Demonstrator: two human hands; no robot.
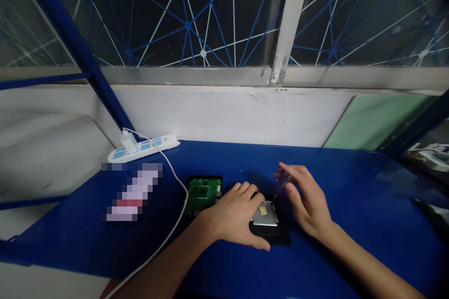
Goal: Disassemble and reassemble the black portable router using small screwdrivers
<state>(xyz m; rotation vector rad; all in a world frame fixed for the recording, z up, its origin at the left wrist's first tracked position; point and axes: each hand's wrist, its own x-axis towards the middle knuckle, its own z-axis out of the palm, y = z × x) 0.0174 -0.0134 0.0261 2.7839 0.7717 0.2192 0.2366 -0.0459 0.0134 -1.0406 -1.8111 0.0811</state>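
A black device casing [271, 233] lies on the table with a silver metal plate [265, 218] in it, a small yellowish pad on the plate. My left hand [235, 210] rests over the casing's left side, fingers stretched out and thumb spread towards the near edge. In my right hand [308, 201] is a screwdriver [281, 181] with a purple see-through handle, pinched between the fingers. Its shaft slants down to the plate's far right corner; the exact contact of the tip is too small to tell. Left of my left hand, a green circuit board [201, 194] sits in a black housing, partly hidden by that hand.
A white power strip [143, 148] with a plugged-in charger stands at the back left. Its white cable [175, 224] runs across the blue table [333, 261] beside the circuit board and over my left forearm. A blurred-out pinkish item [135, 194] lies at left. Blue frame posts flank the table.
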